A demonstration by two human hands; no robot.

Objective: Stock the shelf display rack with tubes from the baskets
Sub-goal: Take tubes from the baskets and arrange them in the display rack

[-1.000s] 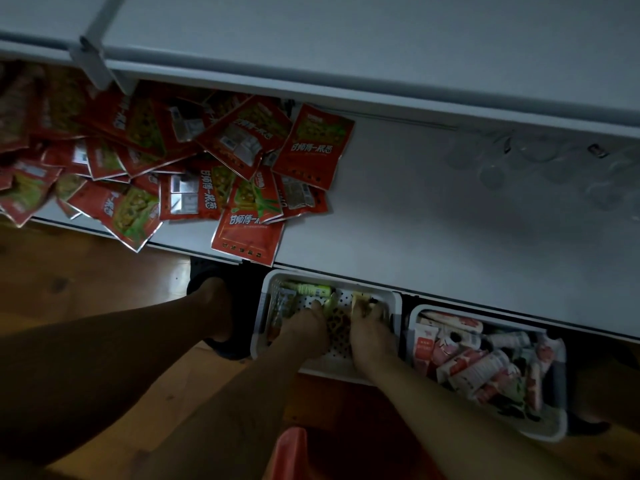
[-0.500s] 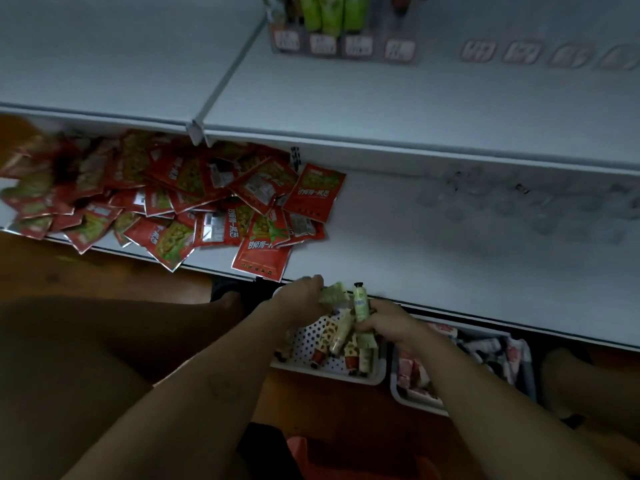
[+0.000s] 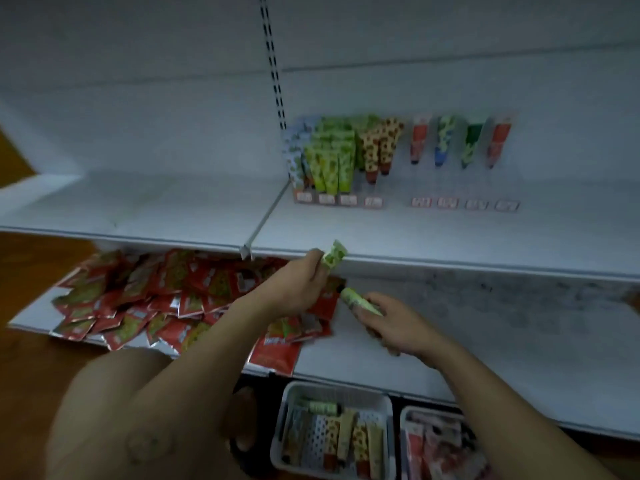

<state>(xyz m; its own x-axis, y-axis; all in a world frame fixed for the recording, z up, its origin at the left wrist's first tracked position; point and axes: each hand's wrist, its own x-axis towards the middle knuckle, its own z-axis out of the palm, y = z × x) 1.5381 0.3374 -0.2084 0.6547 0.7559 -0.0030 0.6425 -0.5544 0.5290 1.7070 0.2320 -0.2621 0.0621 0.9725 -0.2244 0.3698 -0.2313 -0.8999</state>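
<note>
While the left hand (image 3: 294, 289) is pinching a green-patterned plastic tube (image 3: 334, 255) at the near edge of the white upper shelf (image 3: 173, 209), the right hand (image 3: 394, 323) is gripping a pale green tube (image 3: 356, 301) over the lower shelf (image 3: 485, 341). Far: clear display rack (image 3: 346, 200), standing tubes upright. Near: white perforated plastic basket (image 3: 334, 389) and second white basket (image 3: 407, 415), holding tubes. Left: red foil packets (image 3: 156, 299), lying heaped.

matt white shelf (image 3: 433, 233), glossy foil packets (image 3: 145, 299), perforated plastic basket (image 3: 332, 393)

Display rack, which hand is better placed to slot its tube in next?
Probably the left hand: its green tube sits up at the shelf edge, nearer the display rack; the right hand holds the other tube lower.
</note>
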